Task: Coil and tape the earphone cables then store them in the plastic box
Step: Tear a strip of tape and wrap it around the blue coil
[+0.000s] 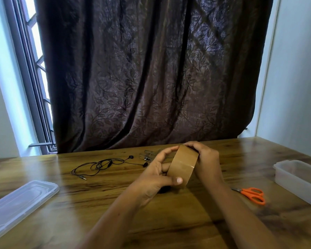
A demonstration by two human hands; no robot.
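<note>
I see the roll of brown packing tape (182, 165) held up on edge above the middle of the wooden table (196, 221), its hole facing left and its glossy band turned toward me, the top leaning away. My left hand (158, 175) grips it, thumb pressed on the near band and fingers curled at the far rim. My right hand (206, 162) curls over the top and right side.

The loose black earphone cable (104, 164) sprawls left to right behind the left hand, jack at the near left end, buds at the right. A tangled grey earphone cable (148, 155) lies just beyond, near the dark leaf-patterned curtain (151, 78).

The clear rectangular plastic box (298, 175) sits open-topped along the right table edge. The orange-handled scissors (253, 194) lie between it and my right arm, blades pointing left. The clear flat lid (20, 200) rests at the near left, with bare wood between it and my arms.
</note>
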